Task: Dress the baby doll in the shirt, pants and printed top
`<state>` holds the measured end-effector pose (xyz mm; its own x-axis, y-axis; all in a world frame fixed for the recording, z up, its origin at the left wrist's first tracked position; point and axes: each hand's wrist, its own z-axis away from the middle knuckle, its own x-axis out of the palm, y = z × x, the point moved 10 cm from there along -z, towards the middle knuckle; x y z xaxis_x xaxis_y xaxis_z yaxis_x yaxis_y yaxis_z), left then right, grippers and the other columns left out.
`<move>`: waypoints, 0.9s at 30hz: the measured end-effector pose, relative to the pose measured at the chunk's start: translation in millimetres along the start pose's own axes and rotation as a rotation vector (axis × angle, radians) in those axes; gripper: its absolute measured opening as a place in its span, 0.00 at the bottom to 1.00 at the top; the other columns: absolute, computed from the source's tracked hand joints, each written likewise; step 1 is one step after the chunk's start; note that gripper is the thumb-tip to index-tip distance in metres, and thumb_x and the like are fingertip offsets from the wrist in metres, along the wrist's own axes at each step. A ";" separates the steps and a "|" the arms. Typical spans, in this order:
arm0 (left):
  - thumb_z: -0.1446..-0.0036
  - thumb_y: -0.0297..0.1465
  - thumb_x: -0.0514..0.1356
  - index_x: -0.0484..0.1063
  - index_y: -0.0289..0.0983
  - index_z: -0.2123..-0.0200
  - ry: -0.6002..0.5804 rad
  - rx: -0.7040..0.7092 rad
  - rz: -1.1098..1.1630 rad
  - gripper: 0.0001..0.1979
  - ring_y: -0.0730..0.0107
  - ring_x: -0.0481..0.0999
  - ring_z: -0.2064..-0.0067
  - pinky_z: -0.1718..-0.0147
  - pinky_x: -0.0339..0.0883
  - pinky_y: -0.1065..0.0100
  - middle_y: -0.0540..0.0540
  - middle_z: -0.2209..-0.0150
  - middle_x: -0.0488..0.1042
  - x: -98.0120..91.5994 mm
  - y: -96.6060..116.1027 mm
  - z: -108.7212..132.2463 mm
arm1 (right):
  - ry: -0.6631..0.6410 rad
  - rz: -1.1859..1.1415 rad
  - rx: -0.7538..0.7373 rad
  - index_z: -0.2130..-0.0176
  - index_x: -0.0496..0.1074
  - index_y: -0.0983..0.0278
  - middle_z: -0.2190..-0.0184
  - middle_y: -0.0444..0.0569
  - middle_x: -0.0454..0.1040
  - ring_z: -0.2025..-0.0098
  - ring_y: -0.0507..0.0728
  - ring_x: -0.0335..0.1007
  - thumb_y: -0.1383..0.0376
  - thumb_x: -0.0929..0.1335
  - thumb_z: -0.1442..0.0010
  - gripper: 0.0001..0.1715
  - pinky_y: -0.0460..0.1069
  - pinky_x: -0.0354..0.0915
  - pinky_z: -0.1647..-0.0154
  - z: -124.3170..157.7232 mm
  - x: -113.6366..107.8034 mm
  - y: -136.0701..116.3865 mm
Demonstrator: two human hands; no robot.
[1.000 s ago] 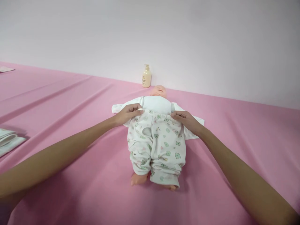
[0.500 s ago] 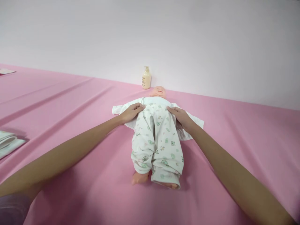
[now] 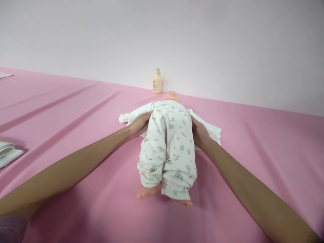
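A baby doll (image 3: 172, 96) lies on its back on the pink sheet (image 3: 76, 118), head toward the wall. It wears white trousers (image 3: 168, 148) printed with small green bears, pulled high over its belly. Its bare feet (image 3: 145, 191) stick out at the near end. An open white garment (image 3: 210, 130) is spread under the doll. My left hand (image 3: 138, 124) grips the doll's left side at the trousers. My right hand (image 3: 198, 132) grips the other side, fingers tucked behind the cloth. The doll's hips look raised off the sheet.
A cream pump bottle (image 3: 157, 82) stands against the white wall just behind the doll's head. Folded white cloth (image 3: 8, 153) lies at the left edge of the sheet. A flat pale item (image 3: 4, 75) rests far back left.
The trousers' waistband has gone from the doll's waist up to its chest. Both hands slid down to the doll's sides and its lower body has lifted.
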<state>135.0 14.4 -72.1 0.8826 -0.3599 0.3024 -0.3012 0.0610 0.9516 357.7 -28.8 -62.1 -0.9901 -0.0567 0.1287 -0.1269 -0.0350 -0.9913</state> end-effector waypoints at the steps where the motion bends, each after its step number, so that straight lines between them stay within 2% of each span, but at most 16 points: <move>1: 0.38 0.42 0.69 0.77 0.36 0.60 -0.005 0.003 0.001 0.15 0.55 0.79 0.56 0.52 0.72 0.55 0.43 0.62 0.80 0.8 1.0 0.8 | -0.010 0.013 -0.022 0.64 0.70 0.56 0.68 0.46 0.74 0.62 0.62 0.70 0.46 0.72 0.37 0.18 0.55 0.69 0.61 -1.5 -0.7 -2.6; 5: 0.39 0.43 0.70 0.74 0.38 0.64 0.045 0.066 -0.067 0.15 0.66 0.75 0.63 0.60 0.71 0.64 0.49 0.66 0.75 -13.3 8.1 1.7 | -0.031 0.173 -0.081 0.63 0.70 0.56 0.72 0.41 0.68 0.72 0.54 0.62 0.47 0.75 0.39 0.19 0.50 0.60 0.73 -5.3 -10.1 -13.2; 8: 0.37 0.47 0.69 0.72 0.39 0.66 -0.005 0.092 -0.208 0.19 0.70 0.69 0.68 0.66 0.65 0.68 0.52 0.70 0.69 -13.1 17.7 1.8 | -0.048 0.363 -0.043 0.62 0.70 0.57 0.74 0.40 0.64 0.78 0.52 0.55 0.43 0.73 0.37 0.22 0.49 0.48 0.81 -3.2 -14.6 -19.5; 10: 0.36 0.49 0.67 0.72 0.39 0.66 -0.076 0.123 -0.369 0.20 0.71 0.67 0.69 0.68 0.62 0.68 0.52 0.70 0.68 -2.3 31.6 2.0 | -0.081 0.479 -0.047 0.63 0.70 0.58 0.74 0.40 0.63 0.79 0.51 0.55 0.42 0.72 0.35 0.23 0.49 0.48 0.81 -1.2 -8.8 -29.6; 12: 0.34 0.49 0.66 0.73 0.39 0.64 -0.139 0.180 -0.533 0.19 0.70 0.67 0.68 0.68 0.61 0.67 0.50 0.68 0.69 13.0 50.4 0.7 | -0.139 0.544 -0.117 0.67 0.68 0.59 0.73 0.41 0.64 0.75 0.52 0.57 0.43 0.72 0.34 0.24 0.49 0.53 0.77 -2.0 6.2 -46.5; 15: 0.33 0.49 0.64 0.73 0.39 0.61 -0.179 0.245 -0.690 0.18 0.67 0.71 0.64 0.64 0.63 0.66 0.48 0.63 0.73 30.7 72.1 -8.9 | -0.176 0.509 -0.195 0.69 0.67 0.60 0.72 0.41 0.64 0.71 0.52 0.57 0.47 0.72 0.33 0.23 0.48 0.56 0.71 -14.9 24.7 -66.5; 17: 0.31 0.49 0.62 0.72 0.39 0.61 -0.139 0.225 -0.725 0.18 0.65 0.71 0.62 0.63 0.63 0.65 0.47 0.62 0.74 29.8 74.6 -20.8 | -0.135 0.449 -0.146 0.67 0.68 0.60 0.72 0.41 0.65 0.70 0.52 0.58 0.49 0.72 0.32 0.21 0.48 0.56 0.69 -31.4 23.2 -64.6; 21: 0.31 0.49 0.61 0.68 0.40 0.63 0.003 0.110 -0.779 0.18 0.64 0.69 0.65 0.64 0.60 0.64 0.48 0.65 0.72 9.1 58.1 -36.6 | 0.085 0.487 -0.075 0.65 0.67 0.59 0.70 0.43 0.69 0.67 0.55 0.62 0.51 0.71 0.32 0.18 0.49 0.59 0.66 -52.3 -6.2 -44.9; 23: 0.33 0.48 0.63 0.69 0.40 0.63 0.045 0.136 -0.829 0.18 0.63 0.69 0.65 0.63 0.60 0.63 0.48 0.65 0.72 3.6 54.6 -33.8 | 0.166 0.575 -0.117 0.65 0.67 0.59 0.70 0.43 0.69 0.65 0.56 0.63 0.49 0.70 0.32 0.19 0.50 0.60 0.63 -48.0 -16.9 -38.9; 27: 0.32 0.44 0.61 0.68 0.42 0.59 0.098 0.214 -0.886 0.12 0.58 0.72 0.59 0.60 0.61 0.62 0.47 0.62 0.75 -2.8 53.9 -15.4 | 0.235 0.677 -0.199 0.60 0.70 0.58 0.67 0.44 0.72 0.62 0.58 0.66 0.49 0.68 0.31 0.16 0.53 0.62 0.59 -21.9 -22.0 -36.4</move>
<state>121.8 33.0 -20.8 0.8463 -0.1115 -0.5209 0.4489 -0.3773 0.8100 382.7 -4.4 -29.4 -0.8398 0.2139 -0.4990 0.5288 0.1143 -0.8410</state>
